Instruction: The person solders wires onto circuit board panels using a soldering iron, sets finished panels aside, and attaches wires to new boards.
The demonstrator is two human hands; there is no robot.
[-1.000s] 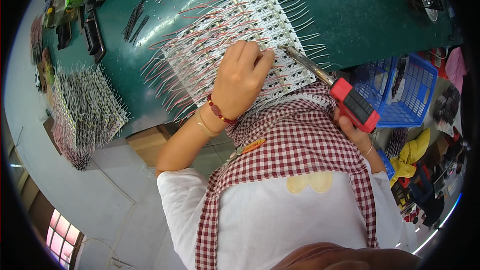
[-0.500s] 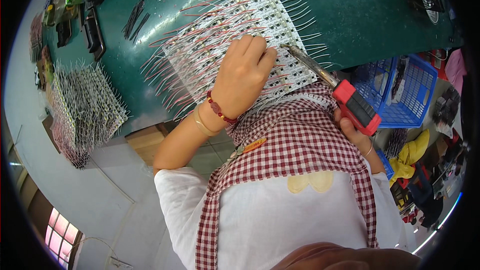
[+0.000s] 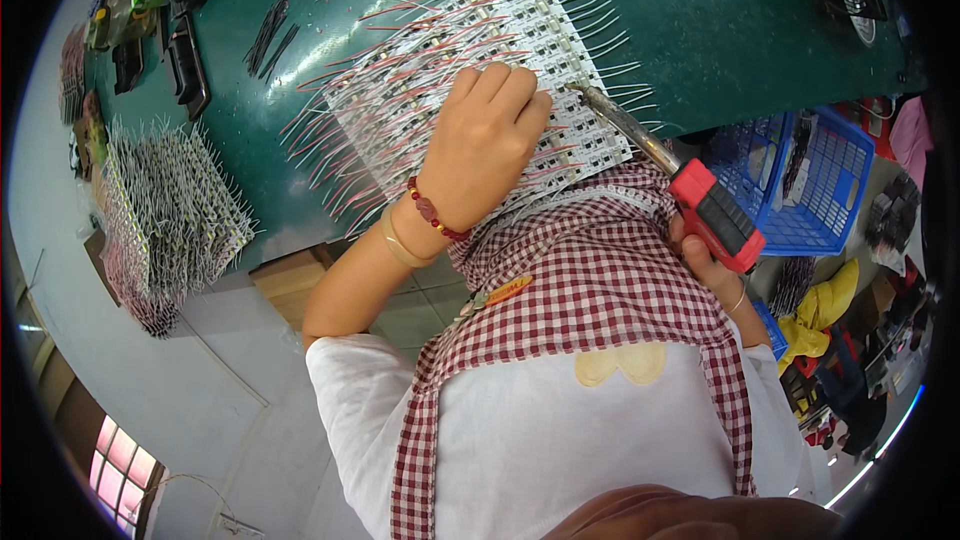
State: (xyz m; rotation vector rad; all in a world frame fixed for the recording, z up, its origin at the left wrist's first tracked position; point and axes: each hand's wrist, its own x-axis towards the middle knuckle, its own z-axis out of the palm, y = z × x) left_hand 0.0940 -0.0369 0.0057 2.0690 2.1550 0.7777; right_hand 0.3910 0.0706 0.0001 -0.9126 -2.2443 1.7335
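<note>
I'm looking at an electronics assembly workshop. On the green workbench [image 3: 300, 140] lie wired LED strips [image 3: 420, 90], beside a soldering iron [image 3: 660, 165].

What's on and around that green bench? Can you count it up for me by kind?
Panel of white LED strips with red and white leads, under the left hand: 1
Stack of wired strips: 1
Soldering iron in the right hand: 1
Blue mesh baskets: 1
Total: 4
</note>
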